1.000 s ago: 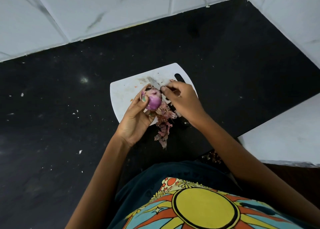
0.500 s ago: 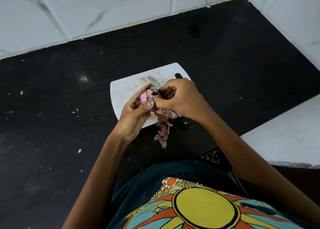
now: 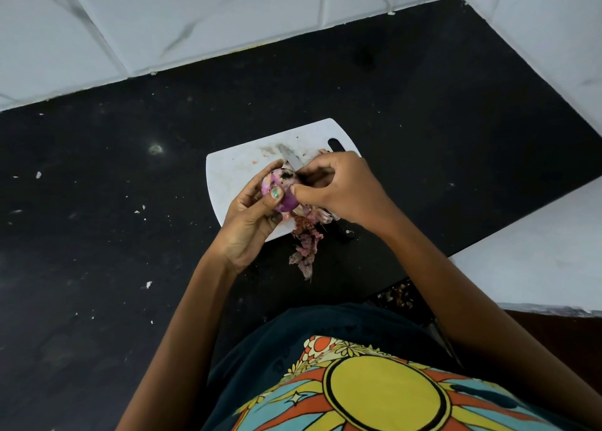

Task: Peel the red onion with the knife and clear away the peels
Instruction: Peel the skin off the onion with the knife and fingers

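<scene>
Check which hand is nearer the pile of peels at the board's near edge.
Right. The right hand hangs just above the pile of peels, its underside over the pile's far end. The left hand, gripping the onion, sits beside the pile, slightly farther.

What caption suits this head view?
Left hand holds red onion; right hand works knife over white cutting board.

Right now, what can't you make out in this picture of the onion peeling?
- Knife handle, head view: hidden inside the right hand.
- Red onion underside: covered by the left hand.
- Peels: partly under the right hand.
- Cutting board near edge: behind both hands.
</scene>
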A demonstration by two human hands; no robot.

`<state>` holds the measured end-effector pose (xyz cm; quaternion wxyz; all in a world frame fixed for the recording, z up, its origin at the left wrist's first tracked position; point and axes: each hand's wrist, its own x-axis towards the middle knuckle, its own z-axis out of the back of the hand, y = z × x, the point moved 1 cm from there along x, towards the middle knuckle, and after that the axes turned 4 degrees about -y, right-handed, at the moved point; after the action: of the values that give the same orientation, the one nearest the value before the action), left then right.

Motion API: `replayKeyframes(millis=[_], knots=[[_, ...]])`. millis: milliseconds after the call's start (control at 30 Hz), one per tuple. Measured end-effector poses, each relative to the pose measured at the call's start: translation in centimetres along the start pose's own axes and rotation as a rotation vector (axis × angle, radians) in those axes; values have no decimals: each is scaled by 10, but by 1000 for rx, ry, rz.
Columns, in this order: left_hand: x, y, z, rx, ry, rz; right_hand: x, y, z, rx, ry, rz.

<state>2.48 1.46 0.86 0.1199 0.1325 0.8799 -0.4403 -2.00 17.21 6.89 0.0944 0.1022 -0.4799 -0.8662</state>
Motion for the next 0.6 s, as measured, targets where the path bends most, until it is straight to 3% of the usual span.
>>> replayKeyframes(millis=[300, 433, 600], knots=[[0, 3, 1, -53, 7, 49, 0, -7, -1, 225, -26, -74], [0, 1, 1, -49, 5, 29, -4, -3, -4, 107, -52, 37], [-1, 1, -1, -66, 23, 53, -1, -7, -2, 359, -128, -140]])
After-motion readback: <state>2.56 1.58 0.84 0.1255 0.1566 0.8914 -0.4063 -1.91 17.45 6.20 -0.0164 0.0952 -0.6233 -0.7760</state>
